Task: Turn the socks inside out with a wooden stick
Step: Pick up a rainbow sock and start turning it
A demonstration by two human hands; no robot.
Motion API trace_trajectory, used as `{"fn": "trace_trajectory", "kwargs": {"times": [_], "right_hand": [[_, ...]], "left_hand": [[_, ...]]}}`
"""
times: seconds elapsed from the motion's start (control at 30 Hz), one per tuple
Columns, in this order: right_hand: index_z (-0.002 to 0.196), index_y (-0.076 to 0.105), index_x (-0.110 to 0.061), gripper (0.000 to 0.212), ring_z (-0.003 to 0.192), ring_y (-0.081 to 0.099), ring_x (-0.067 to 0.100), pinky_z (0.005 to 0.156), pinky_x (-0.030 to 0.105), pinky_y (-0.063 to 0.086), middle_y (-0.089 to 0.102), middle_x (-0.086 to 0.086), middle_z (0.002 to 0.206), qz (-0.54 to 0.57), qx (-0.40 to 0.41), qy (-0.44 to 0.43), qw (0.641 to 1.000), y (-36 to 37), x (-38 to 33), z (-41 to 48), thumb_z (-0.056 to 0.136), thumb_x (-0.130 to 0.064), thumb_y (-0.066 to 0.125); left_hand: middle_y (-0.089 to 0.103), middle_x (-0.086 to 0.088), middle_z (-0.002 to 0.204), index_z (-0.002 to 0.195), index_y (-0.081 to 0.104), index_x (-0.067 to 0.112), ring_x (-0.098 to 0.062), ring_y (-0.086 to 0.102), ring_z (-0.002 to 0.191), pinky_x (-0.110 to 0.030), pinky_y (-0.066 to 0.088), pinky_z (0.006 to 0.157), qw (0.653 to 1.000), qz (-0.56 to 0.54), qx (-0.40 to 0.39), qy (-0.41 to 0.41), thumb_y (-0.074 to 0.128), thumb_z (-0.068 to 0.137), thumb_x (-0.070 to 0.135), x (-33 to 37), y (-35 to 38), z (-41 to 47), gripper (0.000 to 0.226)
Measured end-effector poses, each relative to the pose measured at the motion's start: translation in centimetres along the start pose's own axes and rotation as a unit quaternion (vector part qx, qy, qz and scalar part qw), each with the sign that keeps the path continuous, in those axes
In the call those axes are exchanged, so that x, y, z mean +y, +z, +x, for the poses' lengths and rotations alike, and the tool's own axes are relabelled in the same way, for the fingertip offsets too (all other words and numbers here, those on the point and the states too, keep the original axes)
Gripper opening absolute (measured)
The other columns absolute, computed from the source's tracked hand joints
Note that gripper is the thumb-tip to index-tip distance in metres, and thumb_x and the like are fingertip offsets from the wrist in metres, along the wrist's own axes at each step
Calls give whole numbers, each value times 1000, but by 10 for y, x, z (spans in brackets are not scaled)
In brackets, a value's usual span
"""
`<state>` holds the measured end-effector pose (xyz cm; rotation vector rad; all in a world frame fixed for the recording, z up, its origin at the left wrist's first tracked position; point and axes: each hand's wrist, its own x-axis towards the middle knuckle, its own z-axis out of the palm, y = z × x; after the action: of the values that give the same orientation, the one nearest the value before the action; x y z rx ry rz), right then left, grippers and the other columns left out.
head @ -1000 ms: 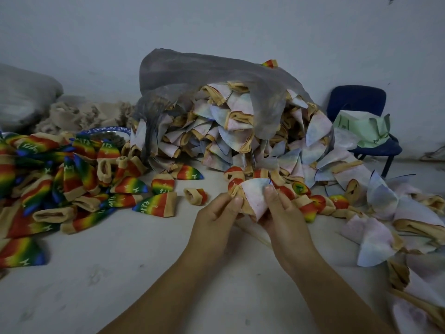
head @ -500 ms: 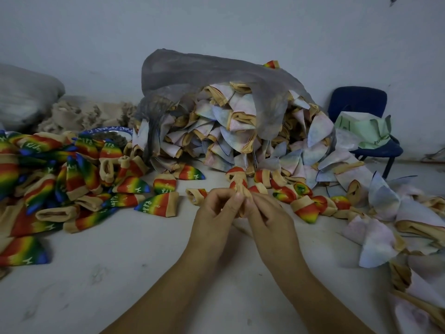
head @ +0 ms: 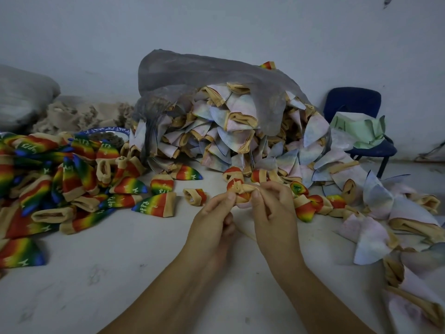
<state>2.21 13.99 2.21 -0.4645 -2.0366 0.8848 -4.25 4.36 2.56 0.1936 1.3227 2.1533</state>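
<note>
Centre frame: left hand [head: 212, 220] and right hand [head: 274, 213] both pinch one bunched sock [head: 242, 192], its tan cuff and red showing. A thin wooden stick [head: 245, 233] peeks out just below, between the hands. At left lies a heap of rainbow socks [head: 154, 204], one reading "HAPPY". Behind, pale socks [head: 216, 150] spill from a grey bag [head: 204, 75].

The single wide-angle camera sat on the person's head and looked forward and down over the forearms. It was close to the left hand [head: 214, 213] and right hand [head: 274, 208] at mid-frame, and faced across the floor [head: 120, 273] to its far edge under the back wall [head: 216, 32].
</note>
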Motion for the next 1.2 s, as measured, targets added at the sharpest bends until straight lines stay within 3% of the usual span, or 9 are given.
{"fn": "trace_trajectory", "kwargs": {"times": [0.13,0.23,0.37,0.47,0.53,0.6,0.77,1.0,1.2], "right_hand": [[84,66,-11,31,90,44,2,78,2,32,41,-6,97,-26,33,-31,999,2,4,1,97,-28,44],[79,59,-15,26,81,47,4,70,7,36,43,-9,89,-9,-7,-7,1000,8,4,0,98,-23,45],[91,66,-16,31,87,59,10,77,21,50,59,-7,90,99,-103,127,982,4,5,4,101,-29,40],[103,67,-6,31,97,65,33,92,44,53,67,19,97,296,-149,225,916,-8,5,6,101,-25,43],[109,63,2,31,105,61,40,98,51,48,64,28,106,361,-144,257,885,-11,3,6,100,-21,45],[111,62,5,30,104,60,40,96,49,49,62,29,107,398,-134,279,864,-10,2,6,100,-18,45],[113,57,4,29,67,65,23,58,29,56,66,16,82,457,-134,315,821,-10,0,6,100,-18,43],[128,50,-6,36,54,57,17,50,28,48,61,8,67,377,-134,325,857,-5,5,6,101,-29,41],[101,61,-22,25,67,65,11,64,25,54,67,-2,71,297,-156,236,912,-2,7,2,101,-35,40]], "left_hand": [[46,4,61,71,76,12,-5,34,43,-16,30,37,977,-180,-73,-83,63,86,16,6,4,-2,20],[47,1,63,77,70,5,-4,30,40,-15,26,35,948,-255,-133,-133,62,85,18,10,3,-1,18],[54,-2,69,86,69,5,-5,38,45,-16,35,40,963,-204,-145,-100,64,86,22,6,2,5,17],[56,-2,72,102,67,2,-5,44,51,-18,42,45,985,-114,-123,-35,69,81,19,-3,2,8,27],[56,-1,68,98,74,6,-6,46,53,-18,44,47,993,-68,-93,6,71,77,20,-6,0,11,25],[55,0,65,91,78,11,-5,47,53,-19,44,48,996,-53,-73,23,70,76,21,-8,-3,14,20],[48,-1,61,98,68,4,-6,46,50,-19,44,47,996,-40,-78,2,60,88,19,-16,0,17,20],[42,-2,56,87,70,9,-9,43,49,-22,45,47,990,-46,-122,-50,40,105,24,-26,7,19,39],[48,-1,62,88,76,12,-8,47,55,-22,48,53,983,-92,-146,-58,54,90,32,-21,-3,26,30]]}}
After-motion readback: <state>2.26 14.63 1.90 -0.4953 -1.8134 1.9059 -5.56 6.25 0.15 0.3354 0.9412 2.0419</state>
